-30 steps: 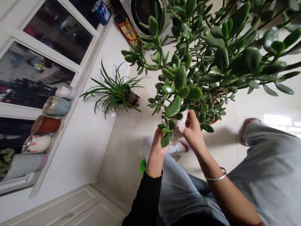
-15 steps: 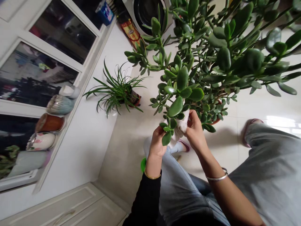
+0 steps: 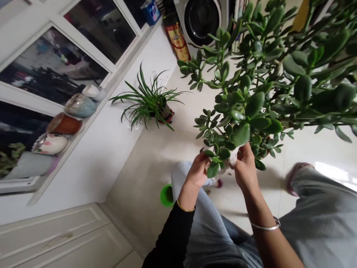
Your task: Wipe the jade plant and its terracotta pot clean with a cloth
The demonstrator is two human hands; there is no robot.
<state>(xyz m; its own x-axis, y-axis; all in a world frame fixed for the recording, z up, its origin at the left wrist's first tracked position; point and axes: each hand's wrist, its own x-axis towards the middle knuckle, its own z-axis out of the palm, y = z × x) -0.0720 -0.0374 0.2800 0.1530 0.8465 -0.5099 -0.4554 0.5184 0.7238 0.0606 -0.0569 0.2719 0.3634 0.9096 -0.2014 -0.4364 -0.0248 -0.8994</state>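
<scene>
A large jade plant (image 3: 251,106) with thick glossy leaves spreads over the upper right. A white cloth (image 3: 233,158) lies among its lower leaves, partly hidden behind them, and spans between both hands. My right hand (image 3: 245,167) is closed, thumb and fingers pinching the cloth's right side. On the other side, my left hand (image 3: 196,172) is closed at the cloth's left end, right beside a small cluster of leaves; those leaves cover its fingertips.
A spider-like potted plant (image 3: 152,102) stands by the white wall. Several flowerpots (image 3: 65,123) line the windowsill. On the floor are a green bucket (image 3: 166,195) and, farther back, a front-loading washing machine (image 3: 202,20) beside a red-yellow package (image 3: 176,37). Cabinet doors (image 3: 55,234) are at lower left.
The view has shifted, so the surroundings sit differently and more of the green bucket shows. Both hands stay at the cloth and the lower leaves, slightly farther right and lower in the picture.
</scene>
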